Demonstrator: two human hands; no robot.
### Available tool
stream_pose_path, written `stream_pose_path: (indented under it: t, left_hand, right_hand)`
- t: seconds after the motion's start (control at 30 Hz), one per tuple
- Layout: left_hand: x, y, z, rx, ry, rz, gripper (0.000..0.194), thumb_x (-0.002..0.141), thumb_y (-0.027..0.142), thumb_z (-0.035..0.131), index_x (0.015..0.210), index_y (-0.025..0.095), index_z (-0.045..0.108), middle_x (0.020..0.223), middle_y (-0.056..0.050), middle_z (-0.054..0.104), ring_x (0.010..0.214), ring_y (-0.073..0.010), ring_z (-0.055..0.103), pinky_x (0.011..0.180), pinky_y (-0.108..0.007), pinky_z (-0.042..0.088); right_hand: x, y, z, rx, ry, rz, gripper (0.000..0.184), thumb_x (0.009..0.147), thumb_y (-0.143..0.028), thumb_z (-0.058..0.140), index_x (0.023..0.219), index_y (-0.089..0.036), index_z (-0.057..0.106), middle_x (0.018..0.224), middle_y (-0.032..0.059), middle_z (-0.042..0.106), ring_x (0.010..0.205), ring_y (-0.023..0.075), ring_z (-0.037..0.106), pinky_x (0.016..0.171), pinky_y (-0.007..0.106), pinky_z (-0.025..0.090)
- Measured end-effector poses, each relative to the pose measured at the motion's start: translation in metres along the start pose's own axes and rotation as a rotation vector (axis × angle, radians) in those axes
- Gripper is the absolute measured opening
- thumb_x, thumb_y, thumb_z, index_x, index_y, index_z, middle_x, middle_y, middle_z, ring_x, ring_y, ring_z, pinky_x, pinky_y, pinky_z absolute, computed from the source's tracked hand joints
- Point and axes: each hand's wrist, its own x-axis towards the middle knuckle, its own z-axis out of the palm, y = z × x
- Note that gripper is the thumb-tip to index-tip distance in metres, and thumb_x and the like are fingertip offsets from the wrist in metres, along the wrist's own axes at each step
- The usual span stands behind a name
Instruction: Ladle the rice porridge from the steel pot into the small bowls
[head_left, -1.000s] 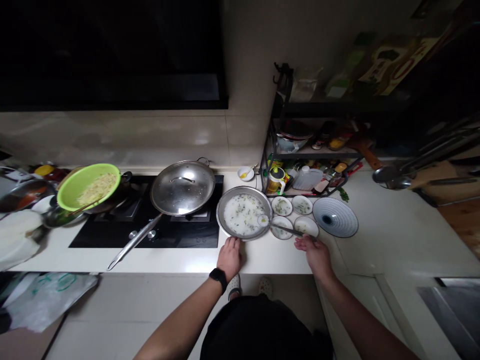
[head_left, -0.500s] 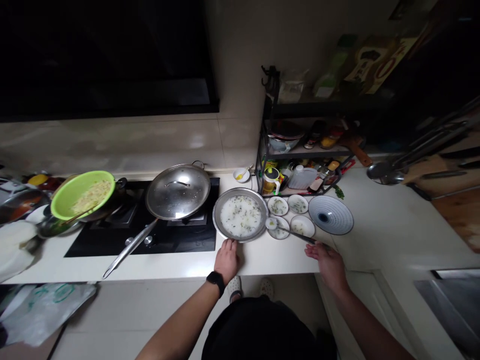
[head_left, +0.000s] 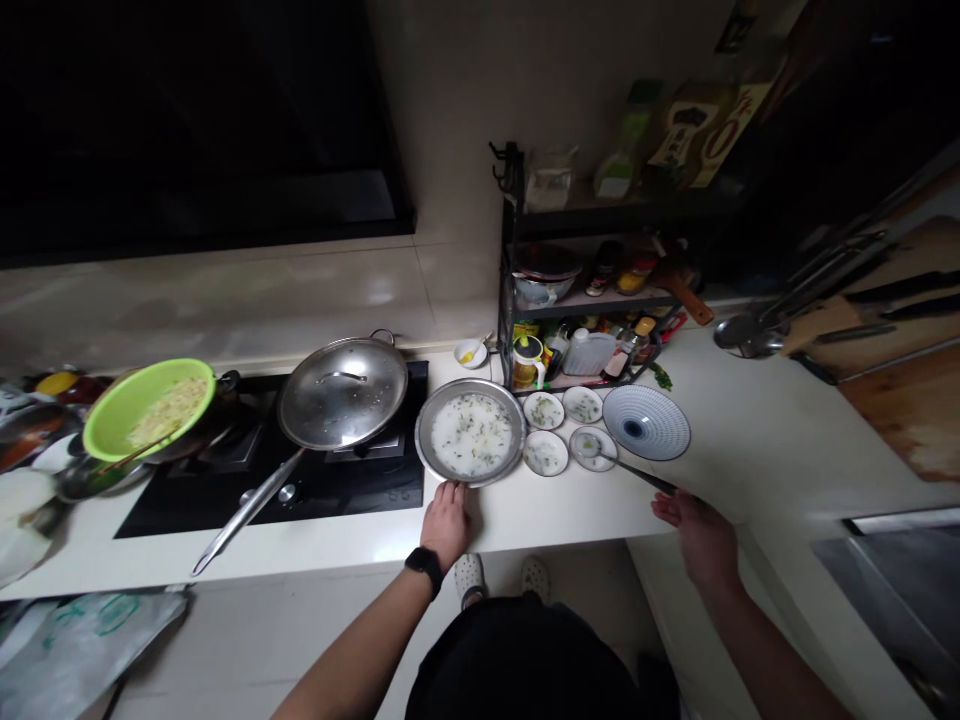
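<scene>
My right hand is closed round the dark handle of a ladle. The ladle's bowl is over the front right one of several small white bowls, which hold a pale liquid with green bits. My left hand rests with fingers together at the near rim of a round metal basin; the fingertips touch it, and whether they grip it is hard to see. Inside the basin is a milky liquid with dark green pieces. A larger blue-and-white bowl stands right of the small ones.
A lidded pan sits on the black stove, its long handle sticking out over the front. A green basin of pale shreds is further left. Behind the bowls stands a seasoning rack; a small bowl is near the wall.
My right hand has moved right with the ladle, whose bowl has gone from beside the basin to the front right small bowl. My left hand stays at the basin rim. The view has shifted slightly.
</scene>
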Motion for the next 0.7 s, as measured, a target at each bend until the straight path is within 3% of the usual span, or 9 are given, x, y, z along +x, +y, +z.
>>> stream_pose_path:
  t: [0.1, 0.17, 0.27, 0.37, 0.53, 0.6, 0.7]
  left_hand:
    - [0.000, 0.001, 0.000, 0.003, 0.004, 0.001, 0.063, 0.076, 0.005, 0.050, 0.139, 0.010, 0.052, 0.139, -0.016, 0.053, 0.134, -0.0282, 0.042, 0.115, -0.040, 0.037]
    - [-0.001, 0.001, 0.000, 0.006, 0.008, -0.002, 0.063, 0.077, 0.004, 0.050, 0.140, 0.012, 0.052, 0.138, -0.015, 0.054, 0.134, -0.0279, 0.043, 0.115, -0.041, 0.037]
    - [-0.001, 0.002, -0.001, 0.008, 0.015, 0.001, 0.063, 0.077, 0.005, 0.050, 0.140, 0.015, 0.052, 0.138, -0.014, 0.054, 0.134, -0.0280, 0.043, 0.115, -0.043, 0.036]
    - [-0.001, 0.003, -0.002, 0.007, 0.011, -0.002, 0.063, 0.077, 0.005, 0.050, 0.140, 0.014, 0.052, 0.139, -0.015, 0.053, 0.134, -0.0283, 0.043, 0.115, -0.042, 0.036]
    - [-0.002, 0.002, -0.003, -0.012, -0.007, -0.007, 0.063, 0.078, 0.005, 0.051, 0.140, 0.012, 0.051, 0.139, -0.015, 0.053, 0.134, -0.0283, 0.042, 0.112, -0.040, 0.039]
    - [-0.002, 0.001, -0.001, -0.023, -0.006, -0.011, 0.064, 0.078, 0.005, 0.050, 0.142, 0.014, 0.050, 0.140, -0.015, 0.053, 0.135, -0.0279, 0.041, 0.111, -0.040, 0.040]
    - [-0.002, -0.001, 0.001, -0.039, -0.013, -0.014, 0.066, 0.078, 0.006, 0.050, 0.143, 0.015, 0.049, 0.141, -0.014, 0.052, 0.136, -0.0279, 0.040, 0.110, -0.041, 0.040]
  right_hand:
    - [0.007, 0.004, -0.005, -0.261, -0.010, -0.159, 0.048, 0.079, -0.064, 0.059, 0.076, -0.017, 0.070, 0.074, 0.0143, 0.076, 0.072, 0.0315, 0.074, 0.078, 0.051, 0.060]
    - [0.009, 0.008, -0.007, -0.482, -0.052, -0.376, 0.045, 0.084, -0.059, 0.051, 0.081, -0.019, 0.071, 0.081, 0.0151, 0.077, 0.081, 0.0331, 0.074, 0.083, 0.052, 0.058]
    - [0.009, 0.015, -0.010, -0.721, -0.166, -0.733, 0.038, 0.088, -0.049, 0.046, 0.088, -0.022, 0.073, 0.100, 0.0149, 0.077, 0.098, 0.0316, 0.072, 0.090, 0.048, 0.057]
    - [0.006, 0.019, -0.014, -0.821, -0.265, -0.934, 0.031, 0.091, -0.040, 0.047, 0.092, -0.025, 0.074, 0.105, 0.0115, 0.077, 0.100, 0.0274, 0.071, 0.094, 0.042, 0.056]
    - [-0.007, 0.010, -0.009, -0.819, -0.252, -0.978, 0.034, 0.094, -0.041, 0.046, 0.096, -0.024, 0.076, 0.105, 0.0124, 0.078, 0.102, 0.0272, 0.071, 0.099, 0.042, 0.055]
    - [-0.016, 0.001, 0.006, -0.767, -0.224, -0.943, 0.038, 0.095, -0.045, 0.044, 0.100, -0.024, 0.076, 0.108, 0.0127, 0.077, 0.104, 0.0278, 0.071, 0.099, 0.043, 0.055]
    - [-0.029, -0.013, 0.046, -0.655, -0.289, -0.890, 0.042, 0.096, -0.048, 0.043, 0.103, -0.023, 0.076, 0.110, 0.0129, 0.077, 0.107, 0.0289, 0.070, 0.101, 0.045, 0.054]
